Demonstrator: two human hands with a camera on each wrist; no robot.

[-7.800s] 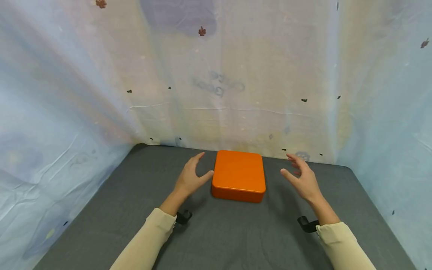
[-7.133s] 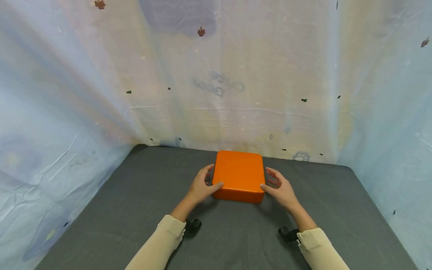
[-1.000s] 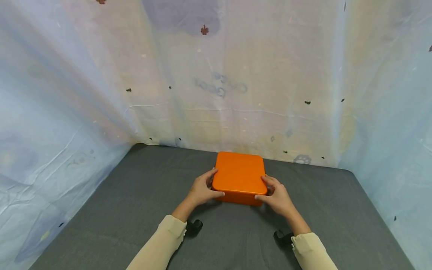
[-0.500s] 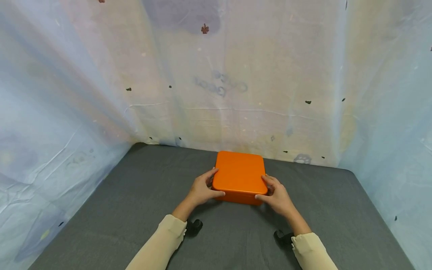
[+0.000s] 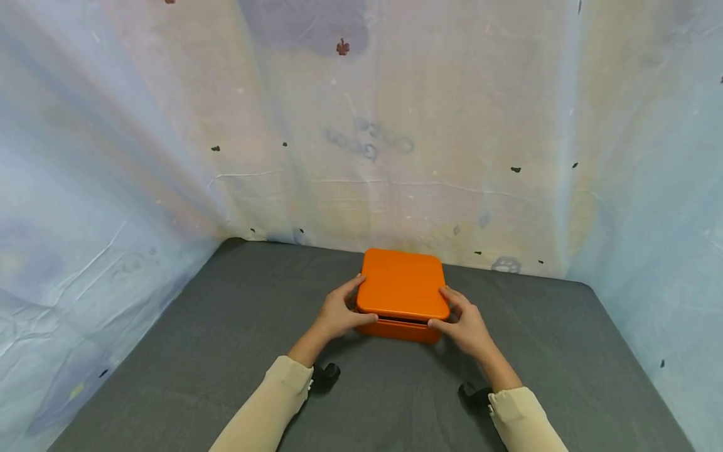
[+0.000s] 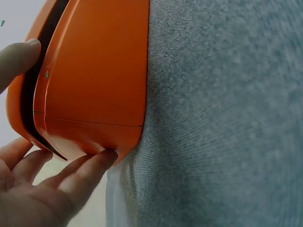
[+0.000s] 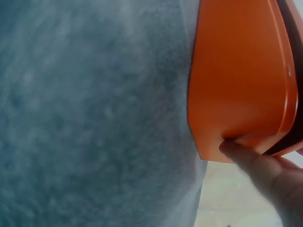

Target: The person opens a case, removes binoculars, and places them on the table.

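An orange square box [image 5: 398,331] stands on the grey cloth-covered table, and its orange lid [image 5: 402,282] is raised at the front, leaving a dark gap between the two. My left hand [image 5: 337,312] holds the lid by its left front corner, thumb on the front edge. In the left wrist view, fingertips [image 6: 108,156] of that hand rest against the side of the box below the gap. At the opposite corner, my right hand [image 5: 467,323] grips the lid the same way. A finger [image 7: 232,147] touches the box wall in the right wrist view. The inside is hidden.
The grey tabletop [image 5: 226,339] runs back to a pale patterned curtain [image 5: 452,125] hanging close behind the box. More curtain flanks the table on both sides. Black straps [image 5: 326,378] show at the wrists, below cream sleeves.
Earlier my hands came in from both sides to the closed box. Within the last half second the lid has risen slightly, and a dark gap has appeared along the front.
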